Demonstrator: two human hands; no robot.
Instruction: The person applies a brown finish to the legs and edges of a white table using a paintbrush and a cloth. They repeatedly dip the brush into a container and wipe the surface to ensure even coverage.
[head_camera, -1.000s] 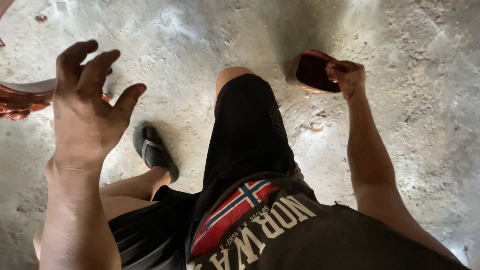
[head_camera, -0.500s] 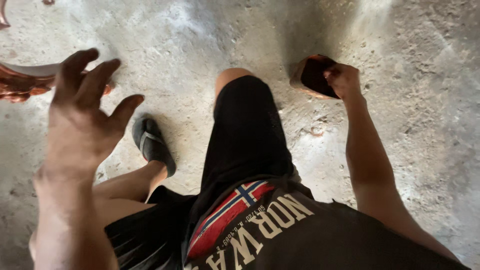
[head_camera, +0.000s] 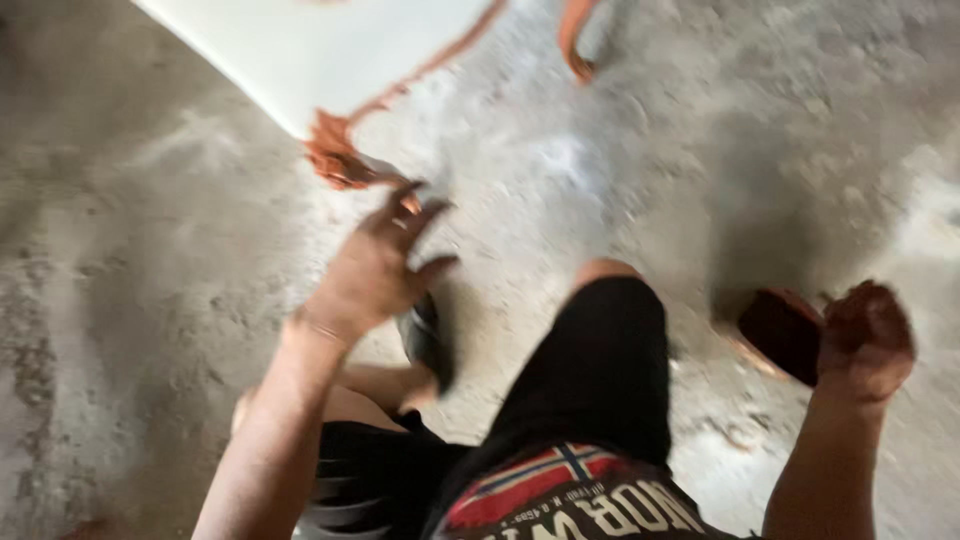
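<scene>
Dark brown block (head_camera: 783, 334) was held in the right hand (head_camera: 866, 340), fingers wrapped on its edge, low over the concrete floor (head_camera: 130, 300). Since the prior frame, the left hand (head_camera: 375, 268), fingers spread wide, had neared a white panel (head_camera: 330, 50) with a reddish rim; view blurred.

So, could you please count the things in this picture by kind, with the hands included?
Hands: 2, the left hand open, the right hand holding the dark red-brown piece
Dark red-brown pieces: 1
White panels with a red-brown edge: 1
Dark sandals: 1
Total: 5
The picture is blurred, so finer detail cannot be told.
</scene>
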